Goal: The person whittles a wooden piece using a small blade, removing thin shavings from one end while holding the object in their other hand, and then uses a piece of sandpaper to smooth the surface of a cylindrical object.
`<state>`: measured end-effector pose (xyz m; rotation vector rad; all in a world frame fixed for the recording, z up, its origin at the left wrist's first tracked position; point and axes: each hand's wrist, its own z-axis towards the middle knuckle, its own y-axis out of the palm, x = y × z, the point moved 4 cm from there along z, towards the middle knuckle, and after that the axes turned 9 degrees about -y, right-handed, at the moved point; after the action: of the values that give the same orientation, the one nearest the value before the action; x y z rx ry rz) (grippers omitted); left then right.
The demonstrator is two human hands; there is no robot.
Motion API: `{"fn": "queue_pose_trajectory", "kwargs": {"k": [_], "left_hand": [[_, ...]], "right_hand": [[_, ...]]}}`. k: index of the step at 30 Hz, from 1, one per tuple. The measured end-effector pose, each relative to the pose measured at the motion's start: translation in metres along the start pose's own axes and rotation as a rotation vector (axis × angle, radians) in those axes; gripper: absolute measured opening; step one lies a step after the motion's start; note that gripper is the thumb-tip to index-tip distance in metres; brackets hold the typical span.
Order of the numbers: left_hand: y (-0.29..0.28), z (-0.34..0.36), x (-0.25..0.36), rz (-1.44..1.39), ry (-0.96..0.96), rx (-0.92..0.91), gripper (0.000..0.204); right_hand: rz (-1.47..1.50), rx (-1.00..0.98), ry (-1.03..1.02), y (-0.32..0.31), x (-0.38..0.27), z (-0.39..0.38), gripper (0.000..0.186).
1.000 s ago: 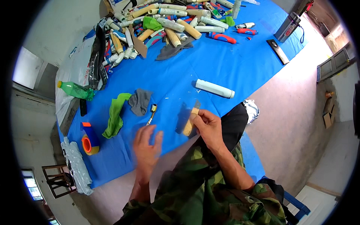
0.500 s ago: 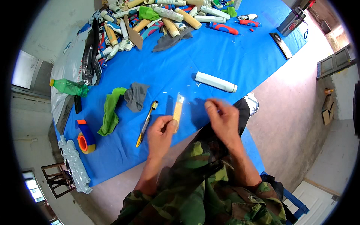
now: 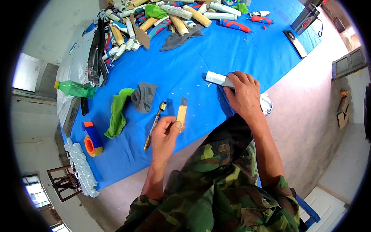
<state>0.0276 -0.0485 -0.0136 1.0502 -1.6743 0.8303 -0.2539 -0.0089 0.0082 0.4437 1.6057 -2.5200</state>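
My left hand [image 3: 164, 137] pinches a short knife [image 3: 181, 113], a flat grey blade with its grip wrapped in yellowish tape, the blade pointing away from me. Over to the right, my right hand [image 3: 246, 96] is closed over a long white plastic handle [image 3: 216, 78] on the blue cloth; its near end is hidden under my fingers. A toothbrush [image 3: 155, 124] with a yellow and dark handle lies just left of my left hand. Beyond it are a green cloth [image 3: 118, 115] and a grey cloth [image 3: 144, 97]. Small white shavings dot the cloth between my hands.
A pile of white, cream and red-blue handles [image 3: 176, 25] covers the far left of the blue-covered table [image 3: 216, 46]. At left are a green bottle [image 3: 75, 89] and an orange-blue tape dispenser [image 3: 92, 140]. A dark thermos [image 3: 304, 19] stands far right.
My right hand has moved forward and right onto the white handle and closed on it. The knife stays in my left hand, its blade now tilted so it looks darker.
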Motion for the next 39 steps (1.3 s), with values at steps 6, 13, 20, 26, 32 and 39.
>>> {"fn": "queue_pose_trajectory", "kwargs": {"k": [6, 13, 20, 26, 32, 39], "left_hand": [[0.002, -0.002, 0.005, -0.063, -0.046, 0.006, 0.016], [0.014, -0.001, 0.011, -0.108, -0.14, -0.081, 0.024], [0.026, 0.005, 0.009, -0.217, -0.204, -0.159, 0.025], [0.034, 0.012, -0.001, -0.192, -0.178, -0.135, 0.018], [0.042, 0.016, 0.004, 0.036, -0.05, -0.051, 0.017], [0.04, 0.019, 0.006, 0.044, -0.034, -0.093, 0.022]], "right_hand": [[0.218, -0.148, 0.26, -0.015, -0.011, -0.004, 0.035], [1.179, -0.106, 0.621, -0.011, -0.036, -0.051, 0.046], [1.591, -0.236, 0.718, 0.018, -0.068, -0.084, 0.046], [1.64, -0.221, 0.749, 0.021, -0.069, -0.092, 0.044], [1.659, -0.262, 0.693, 0.026, -0.068, -0.096, 0.044], [1.667, -0.271, 0.684, 0.03, -0.066, -0.097, 0.046]]}}
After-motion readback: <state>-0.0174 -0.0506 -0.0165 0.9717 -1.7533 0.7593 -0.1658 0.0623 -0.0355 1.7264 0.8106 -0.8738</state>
